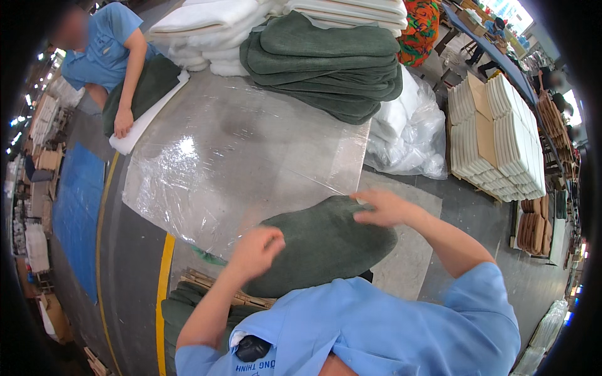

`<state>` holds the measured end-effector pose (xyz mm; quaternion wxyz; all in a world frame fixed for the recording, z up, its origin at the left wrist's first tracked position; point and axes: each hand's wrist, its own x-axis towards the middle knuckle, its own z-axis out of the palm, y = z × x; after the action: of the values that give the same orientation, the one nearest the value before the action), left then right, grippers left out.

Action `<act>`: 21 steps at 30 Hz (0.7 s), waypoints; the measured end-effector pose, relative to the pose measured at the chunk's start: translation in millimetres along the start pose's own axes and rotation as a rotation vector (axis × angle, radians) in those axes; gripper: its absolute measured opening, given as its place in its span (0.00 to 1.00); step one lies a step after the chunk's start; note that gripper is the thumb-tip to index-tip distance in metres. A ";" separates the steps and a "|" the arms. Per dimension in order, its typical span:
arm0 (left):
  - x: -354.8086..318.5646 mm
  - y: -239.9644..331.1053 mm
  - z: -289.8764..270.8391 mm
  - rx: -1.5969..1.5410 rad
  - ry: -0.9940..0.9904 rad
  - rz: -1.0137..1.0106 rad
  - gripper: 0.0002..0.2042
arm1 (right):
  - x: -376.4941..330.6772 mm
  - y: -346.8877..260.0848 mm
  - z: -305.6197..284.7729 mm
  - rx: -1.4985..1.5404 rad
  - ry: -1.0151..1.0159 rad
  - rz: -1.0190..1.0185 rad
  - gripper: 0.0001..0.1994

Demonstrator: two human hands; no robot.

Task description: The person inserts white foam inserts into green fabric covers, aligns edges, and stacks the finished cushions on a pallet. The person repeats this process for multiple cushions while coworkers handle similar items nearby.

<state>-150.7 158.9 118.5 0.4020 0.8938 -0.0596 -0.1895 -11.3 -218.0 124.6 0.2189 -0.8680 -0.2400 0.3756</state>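
A dark green, rounded fabric cushion (326,241) lies in front of me at the near edge of the plastic-covered table (232,156). Over its left end is my left hand (256,252), fingers curled in toward the thumb; whatever they might hold is hidden. My right hand (384,208) reaches across the cushion's far right edge, its fingers stretched and apart, touching or just above the fabric. The cushion's near edge disappears behind my blue shirt.
Stacked green cushions (320,62) and white foam pads (207,19) occupy the table's far side. At left, a co-worker (103,50) handles another green piece. A clear bag (411,135) and bundled white pads (495,141) stand right. More green cushions (185,313) lie low at my left.
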 end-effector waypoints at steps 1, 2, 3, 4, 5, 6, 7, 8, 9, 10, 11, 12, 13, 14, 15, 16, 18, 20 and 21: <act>-20.6 13.2 3.4 -0.036 -0.084 0.043 0.18 | -25.6 -7.5 3.2 -0.057 -0.090 0.027 0.40; -40.1 20.7 15.1 -0.083 -0.165 0.074 0.22 | -41.4 -9.6 16.8 -0.119 -0.144 0.036 0.42; -55.5 21.5 33.3 0.045 -0.166 0.073 0.24 | -52.3 -12.4 30.8 -0.187 -0.200 0.038 0.44; -65.8 20.8 53.1 0.177 -0.169 0.074 0.27 | -57.9 -18.2 45.8 -0.237 -0.194 0.075 0.45; -67.1 21.7 65.4 0.311 -0.173 0.077 0.29 | -60.4 -25.0 59.7 -0.286 -0.184 0.111 0.46; -63.9 18.6 73.7 0.336 -0.187 0.020 0.30 | -57.7 -28.5 67.6 -0.335 -0.175 0.147 0.46; -56.3 17.6 79.4 0.357 -0.208 -0.026 0.32 | -52.3 -27.0 71.7 -0.315 -0.171 0.170 0.47; -49.5 15.6 83.3 0.378 -0.230 -0.073 0.33 | -43.1 -24.9 74.7 -0.296 -0.169 0.193 0.47; -45.0 14.6 84.4 0.386 -0.222 -0.085 0.33 | -35.3 -20.2 78.9 -0.273 -0.168 0.212 0.48; -40.3 13.3 85.1 0.395 -0.214 -0.097 0.33 | -29.7 -14.5 81.9 -0.260 -0.166 0.209 0.48; -33.8 11.6 83.5 0.411 -0.205 -0.108 0.33 | -22.6 -7.7 83.4 -0.245 -0.158 0.202 0.49; -27.9 8.1 82.2 0.412 -0.210 -0.125 0.33 | -16.4 -3.3 84.2 -0.229 -0.141 0.196 0.49; -22.1 4.4 80.5 0.415 -0.216 -0.141 0.33 | -11.0 1.1 85.8 -0.206 -0.140 0.204 0.50; -15.2 0.5 78.2 0.416 -0.223 -0.158 0.33 | -4.9 4.9 85.8 -0.182 -0.140 0.212 0.51; -6.8 -2.7 75.1 0.414 -0.238 -0.176 0.33 | -1.7 9.0 85.1 -0.160 -0.135 0.227 0.51; 0.9 -6.5 70.8 0.423 -0.246 -0.200 0.33 | 2.5 13.1 85.4 -0.148 -0.129 0.223 0.52; 16.1 -20.4 65.4 0.445 -0.259 -0.232 0.33 | 13.1 25.8 85.3 -0.126 -0.102 0.224 0.52; 23.9 -28.7 57.6 0.421 -0.283 -0.264 0.32 | 23.1 47.2 85.4 -0.002 -0.047 0.201 0.50; 25.2 -30.6 52.0 0.406 -0.296 -0.269 0.31 | 24.9 60.6 81.9 0.113 -0.007 0.193 0.48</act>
<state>-149.0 136.6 57.1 0.1729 0.9186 -0.0351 -0.3537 -43.1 -235.0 26.1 0.2292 -0.8721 -0.1344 0.4110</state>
